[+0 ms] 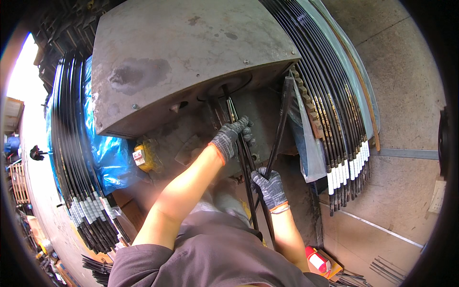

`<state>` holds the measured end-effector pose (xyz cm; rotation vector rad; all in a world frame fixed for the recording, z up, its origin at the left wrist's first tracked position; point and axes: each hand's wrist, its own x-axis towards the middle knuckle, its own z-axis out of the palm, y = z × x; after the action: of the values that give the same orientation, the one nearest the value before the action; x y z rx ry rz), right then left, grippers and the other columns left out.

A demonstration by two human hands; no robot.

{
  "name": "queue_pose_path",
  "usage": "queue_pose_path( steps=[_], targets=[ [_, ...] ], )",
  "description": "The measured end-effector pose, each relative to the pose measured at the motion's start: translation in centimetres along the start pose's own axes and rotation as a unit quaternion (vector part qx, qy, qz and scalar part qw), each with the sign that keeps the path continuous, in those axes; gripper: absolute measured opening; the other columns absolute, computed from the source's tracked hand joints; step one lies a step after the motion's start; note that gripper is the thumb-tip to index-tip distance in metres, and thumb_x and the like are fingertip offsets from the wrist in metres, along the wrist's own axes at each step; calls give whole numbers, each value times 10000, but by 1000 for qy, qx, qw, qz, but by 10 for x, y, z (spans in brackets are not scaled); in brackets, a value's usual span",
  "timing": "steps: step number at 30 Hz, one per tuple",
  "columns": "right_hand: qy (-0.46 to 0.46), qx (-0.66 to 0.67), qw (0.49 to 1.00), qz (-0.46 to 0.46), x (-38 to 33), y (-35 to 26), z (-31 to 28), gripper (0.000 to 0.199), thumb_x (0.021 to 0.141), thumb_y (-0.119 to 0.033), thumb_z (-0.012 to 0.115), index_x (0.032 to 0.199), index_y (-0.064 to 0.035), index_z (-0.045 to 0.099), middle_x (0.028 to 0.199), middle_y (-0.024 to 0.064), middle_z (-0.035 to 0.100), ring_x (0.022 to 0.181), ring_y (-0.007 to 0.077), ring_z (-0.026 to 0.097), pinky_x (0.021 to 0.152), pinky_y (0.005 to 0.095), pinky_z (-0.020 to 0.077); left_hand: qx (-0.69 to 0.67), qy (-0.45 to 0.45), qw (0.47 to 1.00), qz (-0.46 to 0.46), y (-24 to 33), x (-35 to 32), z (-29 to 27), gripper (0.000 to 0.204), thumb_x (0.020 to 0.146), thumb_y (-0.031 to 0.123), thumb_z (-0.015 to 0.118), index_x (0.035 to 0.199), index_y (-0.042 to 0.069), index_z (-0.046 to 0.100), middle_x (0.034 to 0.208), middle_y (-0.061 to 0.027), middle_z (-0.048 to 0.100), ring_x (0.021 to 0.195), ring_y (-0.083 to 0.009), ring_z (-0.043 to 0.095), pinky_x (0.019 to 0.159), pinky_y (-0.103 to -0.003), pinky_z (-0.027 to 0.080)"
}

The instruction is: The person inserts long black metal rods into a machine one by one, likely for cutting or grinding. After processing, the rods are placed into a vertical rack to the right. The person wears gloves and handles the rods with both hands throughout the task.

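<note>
My left hand (232, 138), in a grey knit glove with an orange cuff, is closed around a slim black rod (247, 184). The rod's upper end reaches the round opening in the front of a grey metal machine (191, 38). Lower and to the right, my right hand (270, 189), gloved the same way, grips a second black rod (281, 124). That one slants up toward the machine's right corner. Below the hands the rods run close together toward my body, and I cannot tell exactly how many there are.
Black rods with white bands lie in rows on the right rack (334, 115) and on the left stack (76, 143), beside blue plastic sheeting (112, 162). A yellow box (150, 155) sits under the machine's left side. A red and white object (318, 262) is on the lower right floor.
</note>
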<state>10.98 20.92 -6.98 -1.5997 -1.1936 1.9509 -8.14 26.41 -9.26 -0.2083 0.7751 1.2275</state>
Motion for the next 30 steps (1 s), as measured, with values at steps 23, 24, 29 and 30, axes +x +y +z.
queue_pose_path(
  steps=[23,24,29,30],
  targets=[
    [-13,-84,996,-34,7,11,-9,145,758,-140,692,691,-41,609,586,-5,575,534,82,515,496,253,405,-10,-12,1000,4,0,5,-5,250,875,287,559,870,37,556,677,-46,556,604,-205,560,707,-428,528],
    [-23,-82,996,-23,5,15,-15,141,756,-139,694,700,-40,610,592,-7,577,545,82,520,507,254,414,0,-13,1000,-3,3,0,-3,259,873,297,559,870,39,560,701,-53,569,631,-216,572,708,-437,530],
    [-138,0,990,11,-41,54,-59,51,806,-72,616,789,-25,609,756,48,636,669,140,582,627,276,484,-30,-17,999,-4,13,2,12,293,862,338,563,864,45,569,754,-61,601,693,-232,601,682,-436,542],
    [-165,27,986,27,-55,46,-56,40,819,-61,596,819,-21,597,776,60,639,687,157,587,640,283,488,-24,4,1000,1,17,6,12,292,861,338,565,859,47,568,748,-58,598,681,-227,597,676,-422,544]
  ],
)
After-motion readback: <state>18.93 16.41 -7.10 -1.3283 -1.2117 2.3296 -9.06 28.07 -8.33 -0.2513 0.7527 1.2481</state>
